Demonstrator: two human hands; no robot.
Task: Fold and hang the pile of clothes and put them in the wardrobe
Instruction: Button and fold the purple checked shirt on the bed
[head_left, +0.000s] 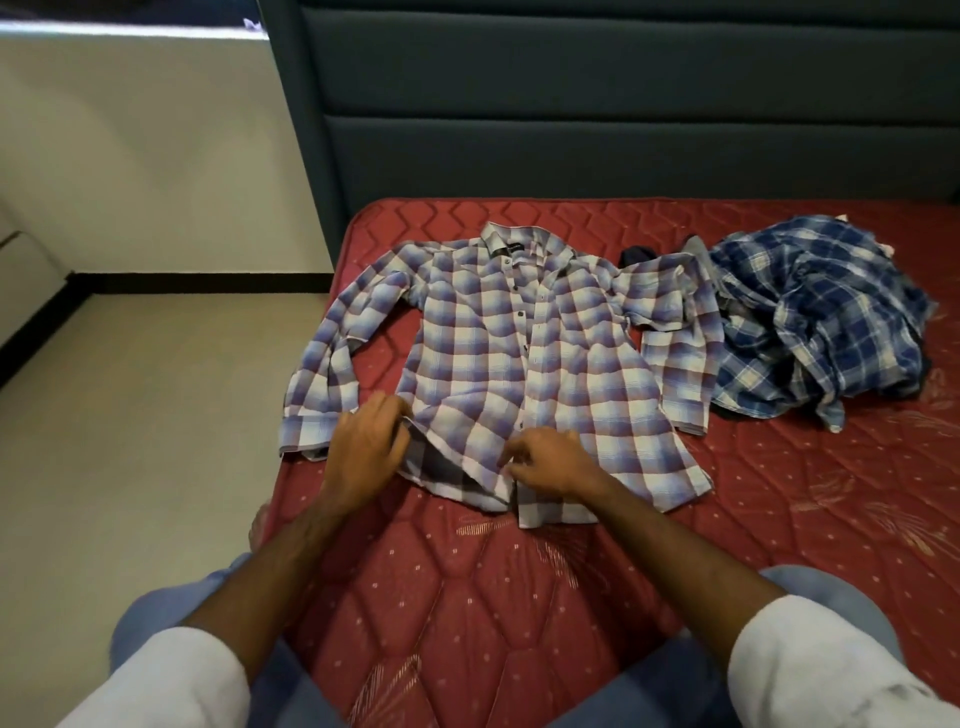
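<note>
Red quilted mattress (519, 597) filled most of the head view, bare of sheets and backed by a dark blue-grey padded headboard (597, 104). To the left lay pale floor tiles (156, 389) below a cream wall (130, 156) with a dark skirting strip.

Spread front-up on the mattress was a long-sleeved checked shirt (519, 338) in pale blue, purple and white, its collar toward the headboard and its button placket running down the middle. One sleeve angled down to the mattress's left edge, with the cuff at the corner; the other sleeve bent across toward a crumpled pile of clothes (821, 322), topped by a darker blue-and-white plaid garment, which sat on the right of the mattress just beside the spread shirt and touching its sleeve.

Both arms reached in from the bottom, with white sleeves pushed up past the forearms. The left hand (363, 447) sat at the shirt's lower left hem, fingers curled and gripping the fabric edge next to the sleeve cuff. The right hand (545, 462) pinched the hem at the bottom of the placket, fingers bent around the cloth. Blue trouser knees showed at the lower corners.
</note>
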